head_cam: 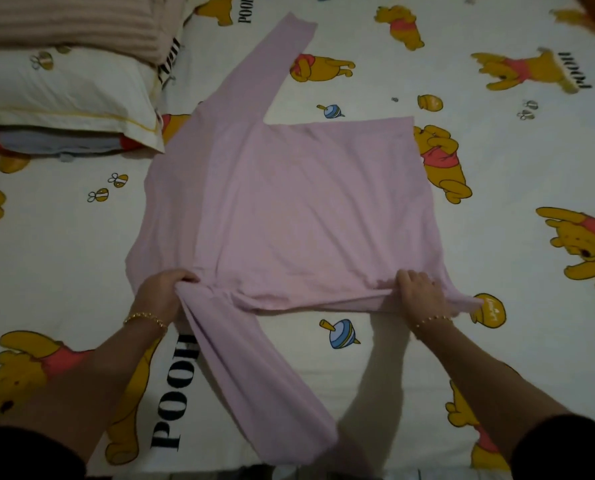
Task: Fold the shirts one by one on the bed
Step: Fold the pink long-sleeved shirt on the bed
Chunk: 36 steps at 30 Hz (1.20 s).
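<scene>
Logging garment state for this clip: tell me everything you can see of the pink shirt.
The pink shirt is a plain, pale long-sleeved top of soft, thin-looking fabric, lightly creased. It lies spread sideways on the cartoon-print bedsheet. Its far sleeve stretches away; its near sleeve runs toward the person. The left hand grips it where the near sleeve joins the body; the right hand grips the near edge by the hem.

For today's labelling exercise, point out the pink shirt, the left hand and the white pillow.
pink shirt (289, 202): head view, middle of its body.
left hand (164, 291): head view, back of the hand.
white pillow (64, 88): head view, its top face.
</scene>
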Available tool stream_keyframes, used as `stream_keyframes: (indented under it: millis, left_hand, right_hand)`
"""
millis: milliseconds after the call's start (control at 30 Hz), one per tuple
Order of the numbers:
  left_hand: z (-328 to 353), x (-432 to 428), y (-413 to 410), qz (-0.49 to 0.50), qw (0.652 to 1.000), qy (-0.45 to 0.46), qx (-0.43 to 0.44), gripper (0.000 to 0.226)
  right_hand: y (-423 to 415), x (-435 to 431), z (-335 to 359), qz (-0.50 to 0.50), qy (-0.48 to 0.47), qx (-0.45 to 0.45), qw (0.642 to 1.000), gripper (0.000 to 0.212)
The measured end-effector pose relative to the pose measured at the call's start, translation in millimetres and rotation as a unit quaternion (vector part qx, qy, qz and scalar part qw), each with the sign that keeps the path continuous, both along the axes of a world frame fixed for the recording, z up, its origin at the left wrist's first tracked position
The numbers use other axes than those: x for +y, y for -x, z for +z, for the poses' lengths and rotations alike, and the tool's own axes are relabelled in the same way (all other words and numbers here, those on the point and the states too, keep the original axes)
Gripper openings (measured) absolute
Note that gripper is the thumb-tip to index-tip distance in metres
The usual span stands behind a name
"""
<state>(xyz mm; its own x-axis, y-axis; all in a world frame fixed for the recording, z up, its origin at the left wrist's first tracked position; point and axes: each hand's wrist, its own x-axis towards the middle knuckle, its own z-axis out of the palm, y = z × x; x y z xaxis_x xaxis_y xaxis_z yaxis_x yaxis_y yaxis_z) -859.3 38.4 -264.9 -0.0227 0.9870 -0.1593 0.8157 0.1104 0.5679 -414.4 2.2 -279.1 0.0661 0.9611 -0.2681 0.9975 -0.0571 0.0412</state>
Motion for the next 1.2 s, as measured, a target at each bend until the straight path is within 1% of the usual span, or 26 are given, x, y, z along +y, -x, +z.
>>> stream_keyframes:
  millis: [133, 267, 333, 467, 533, 600, 700, 767, 833, 967, 1067, 1133, 1200]
  left_hand:
    - [-2.1, 52.8, -7.4, 0.007, 0.999, -0.042, 0.025, 0.032]
    - [-5.7, 107.9, -9.0, 0.013, 0.995, -0.072, 0.065, 0.025]
    - [-7.5, 130.8, -8.5, 0.026, 0.994, -0.088, 0.065, 0.022]
    - [-13.0, 173.1, -3.5, 0.063, 0.991, -0.106, 0.058, 0.019]
    - [-22.2, 187.3, -2.3, 0.058, 0.99, -0.109, 0.063, 0.024]
    - [-35.0, 193.3, -0.4, 0.065, 0.99, -0.106, 0.065, 0.032]
    - [-49.5, 189.6, 6.1, 0.097, 0.988, -0.089, 0.081, 0.031]
    - [-54.1, 185.0, 13.8, 0.079, 0.987, -0.09, 0.106, 0.026]
    - [-57.4, 179.7, 23.2, 0.048, 0.985, -0.094, 0.136, 0.024]
    - [-59.2, 173.8, 29.6, 0.048, 0.978, -0.101, 0.174, 0.014]
    - [-57.5, 174.2, 27.9, 0.057, 0.979, -0.096, 0.172, 0.016]
    - [-55.2, 176.0, 33.7, 0.071, 0.979, -0.094, 0.165, 0.019]
    - [-51.3, 184.7, 39.0, 0.093, 0.977, -0.104, 0.16, 0.021]
  right_hand:
    - [-2.7, 54.4, 2.4, -0.004, -0.027, -0.033, 0.999, 0.02]
    - [-4.9, 106.8, 5.6, -0.016, -0.033, -0.073, 0.997, 0.024]
    - [-4.7, 130.6, 5.0, -0.031, -0.042, -0.087, 0.995, 0.025]
    - [-1.2, 173.5, -4.9, -0.057, -0.073, -0.072, 0.993, 0.024]
    - [1.0, 189.0, -10.9, -0.059, -0.071, -0.062, 0.994, 0.023]
    - [5.1, 197.2, -18.8, -0.064, -0.069, -0.038, 0.995, 0.023]
    - [14.8, 201.0, -29.2, -0.068, -0.083, 0.008, 0.994, 0.027]
    - [21.1, 201.1, -31.0, -0.058, -0.111, 0.043, 0.991, 0.035]
    - [28.8, 199.2, -32.1, -0.027, -0.137, 0.079, 0.987, 0.042]
    - [57.3, 199.0, -35.6, 0.058, -0.126, 0.067, 0.988, 0.038]
    - [80.4, 201.5, -39.5, 0.107, -0.119, 0.075, 0.984, 0.041]
    - [90.5, 206.4, -41.6, 0.112, -0.118, 0.073, 0.984, 0.047]
    - [92.4, 213.8, -39.2, 0.082, -0.121, 0.064, 0.987, 0.044]
